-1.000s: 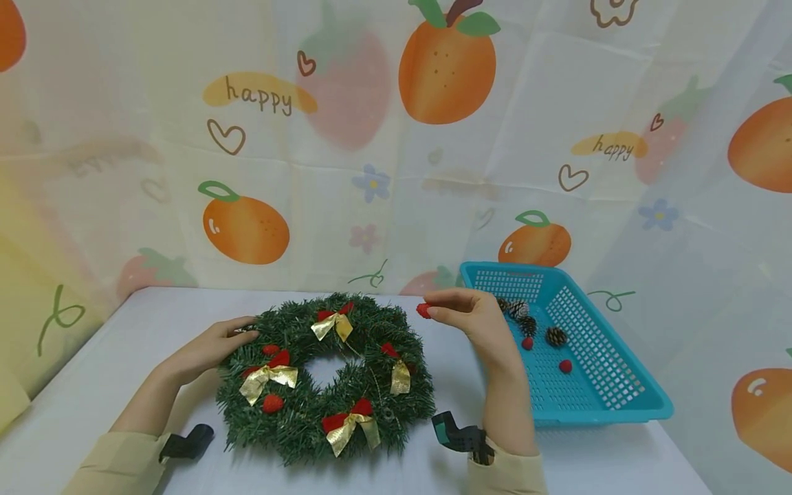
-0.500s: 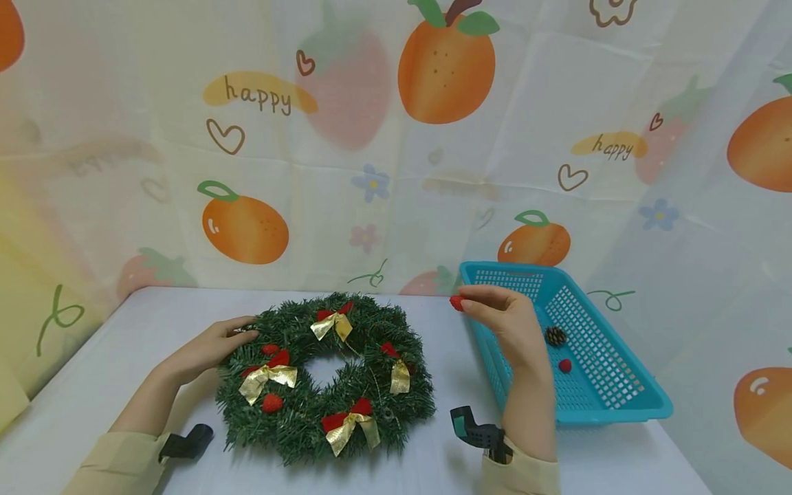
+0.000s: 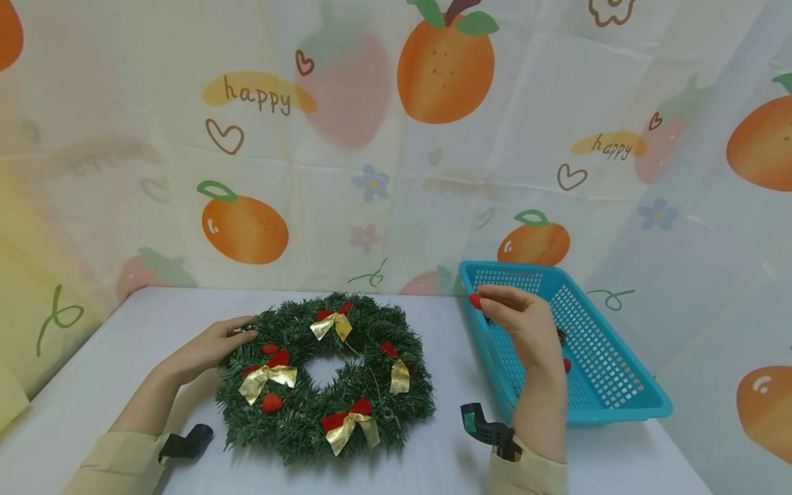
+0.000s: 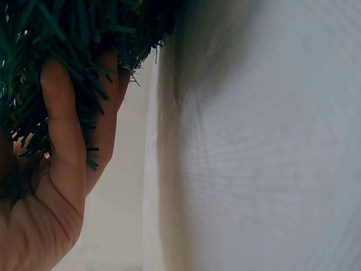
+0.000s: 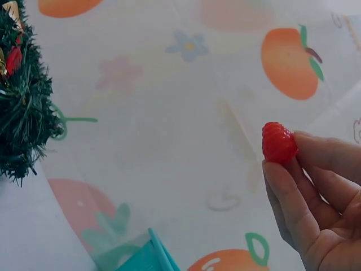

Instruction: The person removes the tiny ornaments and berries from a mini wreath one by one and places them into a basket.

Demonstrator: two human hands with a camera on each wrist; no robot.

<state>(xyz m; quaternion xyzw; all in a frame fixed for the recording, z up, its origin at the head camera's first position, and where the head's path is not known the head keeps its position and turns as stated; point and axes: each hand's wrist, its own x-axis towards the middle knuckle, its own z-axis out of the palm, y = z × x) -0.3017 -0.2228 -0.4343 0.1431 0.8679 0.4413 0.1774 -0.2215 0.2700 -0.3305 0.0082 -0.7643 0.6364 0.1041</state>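
Note:
A green wreath with red-and-gold bows lies on the white table. Two red berries sit in its left side. My left hand grips the wreath's upper left edge; in the left wrist view its fingers curl into the greenery, which hides some of them. Between thumb and fingertips, my right hand pinches a red artificial raspberry. That hand is raised over the near left side of a blue basket, apart from the wreath.
Inside the basket, a pine cone and a red berry show partly behind the right hand. A fruit-printed curtain hangs behind the table. Each wrist wears a black camera mount.
My right hand has moved rightward with the raspberry, from beside the wreath to over the basket's left side, covering more of its contents. The left hand and the wreath have stayed put.

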